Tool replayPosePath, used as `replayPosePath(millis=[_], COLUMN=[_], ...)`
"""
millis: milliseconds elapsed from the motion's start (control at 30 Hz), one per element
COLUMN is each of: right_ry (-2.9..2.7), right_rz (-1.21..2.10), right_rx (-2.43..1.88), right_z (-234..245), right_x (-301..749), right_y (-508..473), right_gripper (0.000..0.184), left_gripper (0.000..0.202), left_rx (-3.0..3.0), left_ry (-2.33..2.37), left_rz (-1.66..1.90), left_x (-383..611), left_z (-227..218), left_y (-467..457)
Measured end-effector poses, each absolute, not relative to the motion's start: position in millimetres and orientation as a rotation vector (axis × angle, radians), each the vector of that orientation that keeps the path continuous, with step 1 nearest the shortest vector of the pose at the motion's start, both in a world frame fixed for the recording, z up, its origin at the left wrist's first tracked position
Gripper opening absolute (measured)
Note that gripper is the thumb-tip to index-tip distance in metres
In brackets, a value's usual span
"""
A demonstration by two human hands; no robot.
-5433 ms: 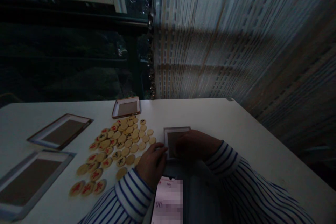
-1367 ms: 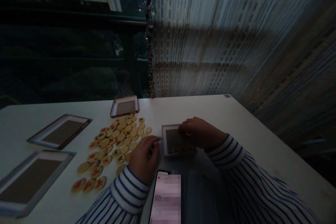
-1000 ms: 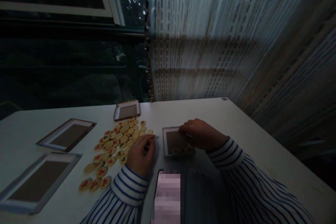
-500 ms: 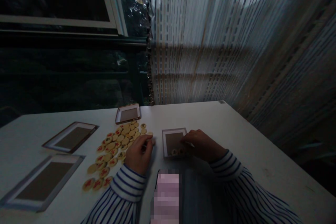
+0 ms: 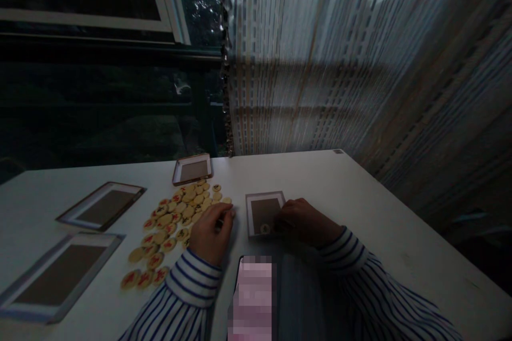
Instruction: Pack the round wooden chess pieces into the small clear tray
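Several round wooden game discs with red or black marks lie spread on the white table. My left hand rests at the pile's right edge, fingers curled on a disc. My right hand is closed over the near right corner of a small square tray. One disc shows at the tray's near edge; the hand hides any others there. Both sleeves are striped.
Three more shallow trays lie on the table: a small one behind the discs, two larger ones at left. A phone lies near my chest. A bead curtain hangs behind; a dark window is at left.
My right hand slid from the tray's far side to its near right corner, covering discs that showed there. My left hand drew back from the tray to the pile's edge.
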State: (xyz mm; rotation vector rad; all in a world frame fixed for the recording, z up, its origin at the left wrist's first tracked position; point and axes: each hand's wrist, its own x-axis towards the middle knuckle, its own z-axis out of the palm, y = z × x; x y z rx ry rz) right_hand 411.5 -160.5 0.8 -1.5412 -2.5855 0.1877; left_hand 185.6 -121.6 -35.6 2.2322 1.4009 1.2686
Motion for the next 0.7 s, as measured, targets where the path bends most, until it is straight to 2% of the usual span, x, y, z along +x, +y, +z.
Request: replayPosePath(millis=[700], right_ry=[-2.558], right_rz=[0.125], right_rx=[-1.566], right_z=[3.6], right_x=[411.0], right_y=[-162.4], right_gripper=[0.015], left_gripper=[0.02], left_rx=[2.281], left_ry=[1.382], left_rz=[1.288], left_x=[185.7], left_z=[-34.8], left_y=[-121.1])
